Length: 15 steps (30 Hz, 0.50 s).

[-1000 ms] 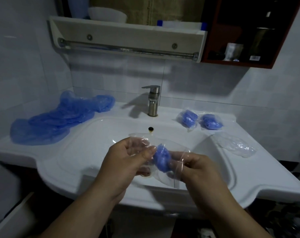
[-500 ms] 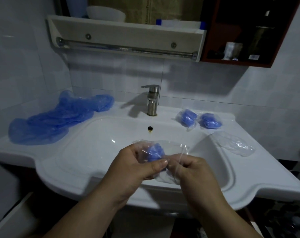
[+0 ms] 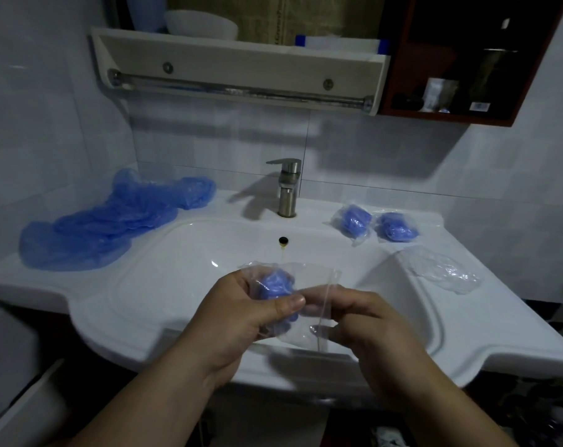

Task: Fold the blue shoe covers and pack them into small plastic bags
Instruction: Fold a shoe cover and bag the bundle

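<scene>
Partway: two packed bags (image 3: 354,219) on counter (image 3: 499,333), right of centre. Left hand (image 3: 241,314) grip pinches folded shoe cover (image 3: 275,285) through small plastic bag (image 3: 309,279), mid-frame over sink (image 3: 193,269); right hand (image 3: 367,321) grip pinches bag edge. Loose cover pile (image 3: 112,224) at left, empty bags (image 3: 444,269) at right, left to pack.

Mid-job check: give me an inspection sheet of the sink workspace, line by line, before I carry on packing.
Surface: white sink counter, basin in the middle.
Job's things: folded shoe cover inside clear bag, held over the basin; loose shoe covers piled at left; two packed bags right of the faucet; empty bags in front of them.
Clutter: white bowl on the shelf.
Hands: left hand grips the clear bag round the cover; right hand pinches its other end.
Cables: nothing seen.
Surroundings: tiled wall, towel rail under the shelf, dark cabinet.
</scene>
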{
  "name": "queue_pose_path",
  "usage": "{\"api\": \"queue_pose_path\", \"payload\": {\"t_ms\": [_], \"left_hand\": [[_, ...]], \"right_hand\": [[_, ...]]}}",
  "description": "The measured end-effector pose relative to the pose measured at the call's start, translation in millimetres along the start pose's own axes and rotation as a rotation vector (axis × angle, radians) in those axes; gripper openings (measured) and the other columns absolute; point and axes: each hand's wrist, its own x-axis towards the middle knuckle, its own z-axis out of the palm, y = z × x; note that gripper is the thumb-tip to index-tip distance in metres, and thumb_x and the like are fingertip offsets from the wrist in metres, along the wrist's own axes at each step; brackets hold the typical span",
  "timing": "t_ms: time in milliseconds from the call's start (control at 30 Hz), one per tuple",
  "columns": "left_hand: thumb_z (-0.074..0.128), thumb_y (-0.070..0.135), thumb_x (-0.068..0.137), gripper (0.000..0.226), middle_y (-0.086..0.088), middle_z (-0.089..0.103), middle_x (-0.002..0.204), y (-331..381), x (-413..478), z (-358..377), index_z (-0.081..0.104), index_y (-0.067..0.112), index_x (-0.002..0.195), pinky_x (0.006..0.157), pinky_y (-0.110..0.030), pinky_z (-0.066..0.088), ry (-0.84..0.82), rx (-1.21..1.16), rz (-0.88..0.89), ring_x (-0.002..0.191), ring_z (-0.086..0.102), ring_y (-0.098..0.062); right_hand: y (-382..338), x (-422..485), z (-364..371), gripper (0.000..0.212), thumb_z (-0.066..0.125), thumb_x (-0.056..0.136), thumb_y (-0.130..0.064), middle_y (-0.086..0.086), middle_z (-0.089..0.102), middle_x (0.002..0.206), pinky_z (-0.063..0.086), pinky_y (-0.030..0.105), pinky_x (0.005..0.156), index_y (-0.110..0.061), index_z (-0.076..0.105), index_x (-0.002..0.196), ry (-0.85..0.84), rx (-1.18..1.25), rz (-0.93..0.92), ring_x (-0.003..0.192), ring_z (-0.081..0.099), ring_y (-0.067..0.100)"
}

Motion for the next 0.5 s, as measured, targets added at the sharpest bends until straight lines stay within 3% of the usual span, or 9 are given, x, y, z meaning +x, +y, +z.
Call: {"api": "queue_pose_path", "payload": {"t_ms": [100, 200, 300, 400, 500], "left_hand": [[0.081, 0.007, 0.070, 0.022, -0.006, 0.076, 0.085, 2, -1, -2, 0.075, 0.017, 0.089, 0.075, -0.036, 0.061, -0.032, 0.021, 0.000, 0.080, 0.075, -0.021], [0.082, 0.025, 0.055, 0.032, -0.007, 0.076, 0.092, 3, -1, -4, 0.078, 0.022, 0.087, 0.081, -0.038, 0.060, -0.064, 0.036, 0.007, 0.091, 0.074, -0.024], [0.082, 0.036, 0.048, 0.042, 0.002, 0.076, 0.095, 1, -1, -4, 0.078, 0.029, 0.089, 0.081, -0.031, 0.059, -0.095, 0.082, 0.027, 0.095, 0.072, -0.018], [0.084, 0.032, 0.049, 0.046, 0.001, 0.076, 0.096, -3, 1, -3, 0.078, 0.028, 0.094, 0.078, -0.031, 0.059, -0.096, 0.070, 0.021, 0.094, 0.073, -0.019], [0.086, 0.035, 0.045, 0.057, 0.001, 0.076, 0.096, -3, 1, -1, 0.075, 0.028, 0.101, 0.074, -0.026, 0.060, -0.035, 0.103, 0.014, 0.090, 0.074, -0.017]], "right_hand": [[0, -1, 0, 0.055, 0.050, 0.056, -0.004, 0.007, 0.073, 0.108, 0.047, 0.041, 0.099, -0.019, 0.076, 0.102, -0.056, 0.037, -0.001, 0.110, 0.065, 0.020], [-1, -2, 1, 0.042, 0.058, 0.065, -0.004, 0.004, 0.076, 0.097, 0.051, 0.026, 0.087, -0.027, 0.078, 0.095, -0.099, 0.005, -0.011, 0.098, 0.068, 0.013], [3, -2, 5, 0.023, 0.069, 0.072, -0.014, 0.010, 0.076, 0.089, 0.049, 0.030, 0.082, -0.023, 0.079, 0.091, -0.022, -0.034, -0.016, 0.084, 0.066, 0.017], [4, -2, 9, 0.016, 0.071, 0.075, -0.016, 0.008, 0.075, 0.083, 0.049, 0.028, 0.076, -0.021, 0.078, 0.088, 0.017, -0.049, -0.005, 0.078, 0.065, 0.014], [1, -2, 11, 0.026, 0.066, 0.080, -0.004, 0.004, 0.073, 0.075, 0.047, 0.027, 0.071, -0.026, 0.078, 0.083, 0.074, -0.123, 0.007, 0.071, 0.062, 0.011]]}}
